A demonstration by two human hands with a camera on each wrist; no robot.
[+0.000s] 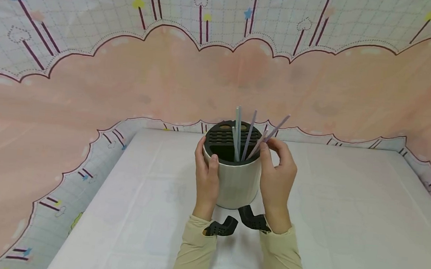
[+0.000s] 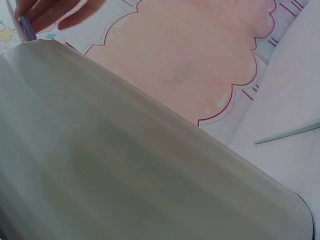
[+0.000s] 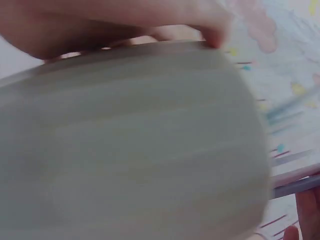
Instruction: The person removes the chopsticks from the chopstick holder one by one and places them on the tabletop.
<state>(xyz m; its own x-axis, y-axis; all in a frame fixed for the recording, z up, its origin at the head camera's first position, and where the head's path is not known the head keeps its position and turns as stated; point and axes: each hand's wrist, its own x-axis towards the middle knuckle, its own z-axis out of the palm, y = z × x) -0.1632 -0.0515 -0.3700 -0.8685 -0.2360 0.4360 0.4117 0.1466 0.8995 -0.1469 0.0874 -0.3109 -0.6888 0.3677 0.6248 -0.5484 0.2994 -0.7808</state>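
Observation:
A cream ribbed utensil holder (image 1: 238, 185) with a black slotted top (image 1: 219, 139) stands on the table in the head view. Around its left side my left hand (image 1: 206, 180) grips it, thumb over the front rim. At the right rim, my right hand (image 1: 279, 172) pinches a purple chopstick (image 1: 281, 123) that leans outward. A pink chopstick (image 1: 257, 146) slants right beside those fingertips. Pale green chopsticks (image 1: 238, 126) and another purple chopstick (image 1: 251, 127) stand in the front opening. The holder's wall fills most of both wrist views.
A pale tapered stick (image 2: 287, 134) lies on the white tabletop (image 2: 280, 165) in the left wrist view. Patterned pink cloth (image 1: 243, 85) hangs behind the table. Black wrist mounts (image 1: 224, 227) sit on both wrists, close to the holder's base.

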